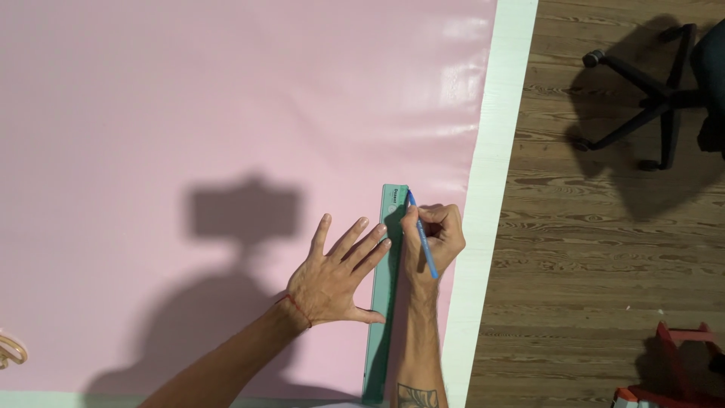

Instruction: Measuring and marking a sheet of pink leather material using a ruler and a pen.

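A large pink sheet (226, 113) covers the white table (498, 151). A long green ruler (381, 317) lies on the sheet near its right edge, running from the near edge away from me. My left hand (332, 276) lies flat with fingers spread, its fingertips and thumb pressing on the ruler's left side. A thin red thread circles that wrist. My right hand (436, 238) is closed around a blue pen (423, 238), whose tip touches the sheet beside the ruler's far end on its right edge.
Beyond the table's right edge is a wooden floor (604, 249). The black base of a wheeled chair (649, 91) stands at the top right. A red frame (680, 363) sits at the bottom right. A small light object (9, 351) lies at the far left.
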